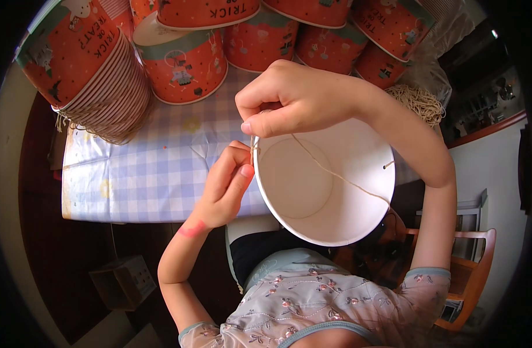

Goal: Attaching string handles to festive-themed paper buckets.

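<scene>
A white-lined paper bucket [358,148] tilts open toward me at the table's near edge. My left hand [228,182] is closed at the left of its rim, thumb and fingers pinching a thin beige string where it is looped and twisted. Above that spot, my right hand [286,101] bends over the rim and pinches the same string [332,172] between thumb and curled fingers. From there the string slants across the bucket's mouth to the lower right rim. A small dark hole with a bit of string shows in the right wall. The bucket's outside is hidden.
A blue-and-white checked tablecloth [161,180] covers the table. Orange printed buckets [187,72] stand piled along the back, with a nested stack [103,81] at left, strings hanging from it. A bundle of string [418,103] lies at right near clear plastic. A wooden chair [480,261] stands at lower right.
</scene>
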A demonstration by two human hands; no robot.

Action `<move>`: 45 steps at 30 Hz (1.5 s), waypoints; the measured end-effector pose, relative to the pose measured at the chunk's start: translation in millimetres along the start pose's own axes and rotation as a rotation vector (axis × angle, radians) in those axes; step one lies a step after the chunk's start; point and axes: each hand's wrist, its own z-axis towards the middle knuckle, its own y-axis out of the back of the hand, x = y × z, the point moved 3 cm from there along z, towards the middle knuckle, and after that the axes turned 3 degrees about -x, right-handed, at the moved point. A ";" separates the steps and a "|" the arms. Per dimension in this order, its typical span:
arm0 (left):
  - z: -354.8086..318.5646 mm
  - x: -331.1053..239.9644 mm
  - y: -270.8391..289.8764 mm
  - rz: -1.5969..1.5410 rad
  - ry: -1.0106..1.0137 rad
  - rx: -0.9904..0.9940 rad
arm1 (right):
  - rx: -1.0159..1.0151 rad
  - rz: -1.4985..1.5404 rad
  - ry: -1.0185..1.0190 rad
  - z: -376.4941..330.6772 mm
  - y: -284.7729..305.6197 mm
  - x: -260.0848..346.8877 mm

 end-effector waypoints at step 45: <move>-6.1 -8.5 3.2 -0.616 0.015 -0.164 | -0.156 0.243 0.236 -23.5 -7.2 -8.2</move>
